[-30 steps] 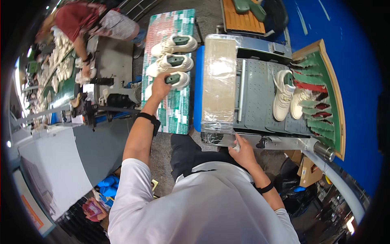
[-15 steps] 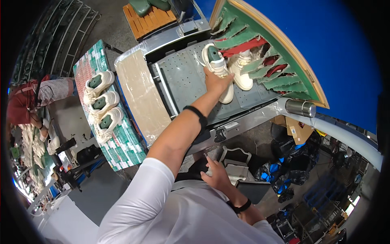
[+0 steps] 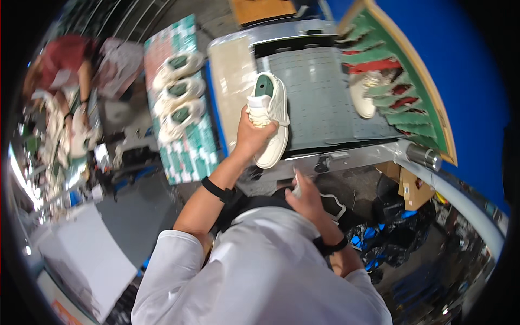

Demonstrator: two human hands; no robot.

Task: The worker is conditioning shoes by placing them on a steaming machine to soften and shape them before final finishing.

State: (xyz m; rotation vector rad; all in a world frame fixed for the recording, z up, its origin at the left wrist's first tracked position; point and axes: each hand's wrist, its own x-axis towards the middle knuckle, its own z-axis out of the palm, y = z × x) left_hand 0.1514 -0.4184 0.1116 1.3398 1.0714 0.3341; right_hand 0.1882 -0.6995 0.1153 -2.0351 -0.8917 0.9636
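My left hand (image 3: pixel 252 137) is wrapped round a cream lace-up sneaker (image 3: pixel 278 130), its thumb across the laces. A dark green insert with a hole fills the shoe's opening. The sneaker is lifted over the left edge of the grey perforated conveyor belt (image 3: pixel 317 103), toe toward me. My right hand (image 3: pixel 307 198) is closed near my waist, round a small pale thing too blurred to name. A second cream sneaker (image 3: pixel 361 98) lies on the belt, partly hidden by torn green and red curtain strips (image 3: pixel 379 70).
Several cream sneakers with green inserts, one being this shoe (image 3: pixel 183 89), line a green-and-white covered board (image 3: pixel 190 146) at left. A person in red (image 3: pixel 65 57) works beyond it. A metal cylinder (image 3: pixel 423 156), a cardboard box (image 3: pixel 416 189) and black bags (image 3: pixel 387 230) are at right.
My left hand has lifted the sneaker off the belt and brought it left and nearer me. The view has shifted. My right hand stays near my waist.
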